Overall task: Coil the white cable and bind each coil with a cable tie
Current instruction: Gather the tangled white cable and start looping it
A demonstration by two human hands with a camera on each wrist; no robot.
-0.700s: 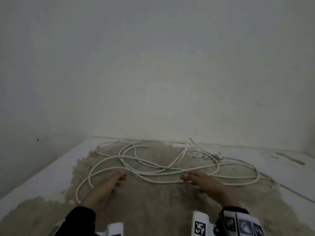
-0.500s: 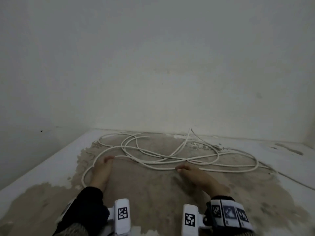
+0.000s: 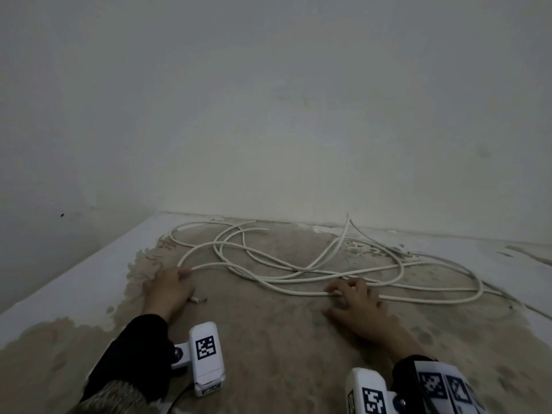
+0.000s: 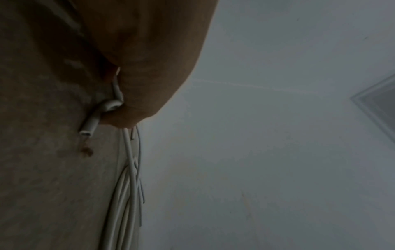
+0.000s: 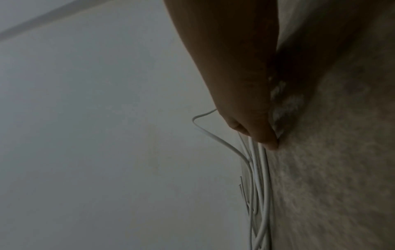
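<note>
A long white cable (image 3: 298, 268) sprawls in loose overlapping loops on a worn brown floor patch (image 3: 268, 339). My left hand (image 3: 168, 286) lies at the left side of the tangle. It grips the cable near its end, and the cut end (image 3: 197, 300) sticks out to the right of the palm. The left wrist view shows this end (image 4: 89, 126) bent under my left hand (image 4: 149, 67), with bare wire at its tip. My right hand (image 3: 355, 297) has its fingers curled over the nearest strand, the thumb spread on the floor. In the right wrist view a fingertip (image 5: 271, 143) touches the floor beside the cable strands (image 5: 259, 194).
A plain pale wall (image 3: 268, 115) rises just behind the cable, and another closes the left side. A white painted strip (image 3: 89, 273) borders the brown patch on the left and at the back. Two cable ends (image 3: 348, 218) stand up near the back wall.
Both hands have drawn back toward me along the floor. The left hand has taken hold of the cable end. The right hand's fingers have curled onto the near strand.
</note>
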